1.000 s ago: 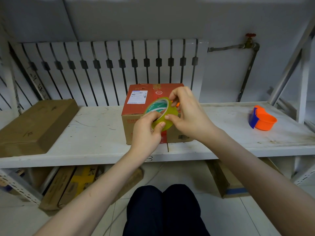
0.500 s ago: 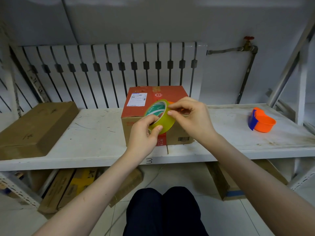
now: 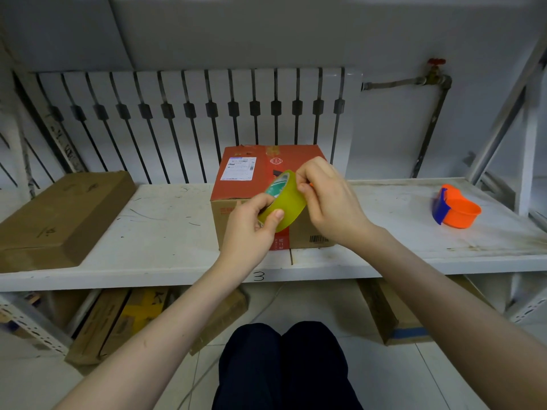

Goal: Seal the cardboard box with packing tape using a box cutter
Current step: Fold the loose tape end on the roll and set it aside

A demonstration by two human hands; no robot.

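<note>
Roll of yellowish packing tape (image 3: 282,204) held in the air in front of the cardboard box (image 3: 270,173), gripped by the left hand (image 3: 251,229) from below with the thumb pressed across the outer band. Right hand (image 3: 331,199) pinched at the roll's upper right rim, fingertips closed on what looks like the free end of the tape; something orange glimpsed behind those fingers, too hidden to identify. Roll tilted, its open core facing up and to the left, so any strip pulled off would run away to the right, toward the right hand. Box standing closed on the white shelf (image 3: 165,232), near its front edge and about midway along it, directly behind and below the roll. Probably still hunting for or lifting the tape's end; no strip visibly drawn out, nothing yet on the box. Orange and blue tape dispenser (image 3: 455,210) lying well apart toward the shelf's right end, nearer the right hand. No box cutter clearly in sight.
</note>
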